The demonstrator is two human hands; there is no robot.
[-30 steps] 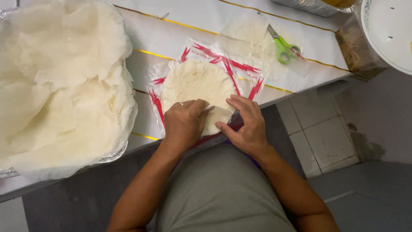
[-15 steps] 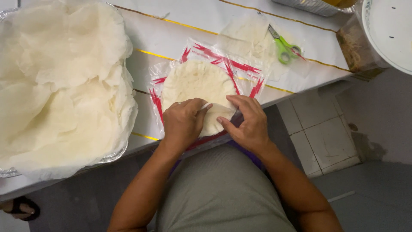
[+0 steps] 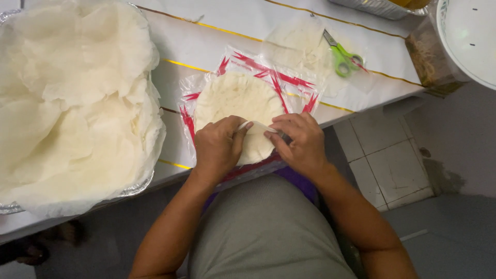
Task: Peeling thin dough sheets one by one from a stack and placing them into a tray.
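1. The left hand (image 3: 218, 147) is seen knuckles up, fingers curled, at the near edge of the white table (image 3: 206, 49); its forearm runs back down toward the body.
2. The right hand (image 3: 298, 142) is held in the same way just beside it, knuckles up, with its forearm angled in from the lower right.
3. A near edge of the round pale wrapper (image 3: 235, 98) is pinched between thumb and fingertips of both hands and is lifted into a small fold between them; both grips are pressed together on that edge.
4. The wrapper is found on top of a clear packet with red markings (image 3: 268, 77), which lies flat on the table and overhangs the table's near edge slightly under the hands.
5. To the left, a foil tray (image 3: 135, 188) heaped with thin white sheets (image 3: 67, 93) is set close beside the packet, with only a narrow strip of table between.
6. Beyond the packet, a second pale sheet (image 3: 297, 44) is laid flat, and green-handled scissors (image 3: 341, 54) rest on its right part.
7. Bare table is seen above the packet and toward the far edge.
8. At the right, the table ends just past the scissors; tiled floor (image 3: 387, 160) is seen below.
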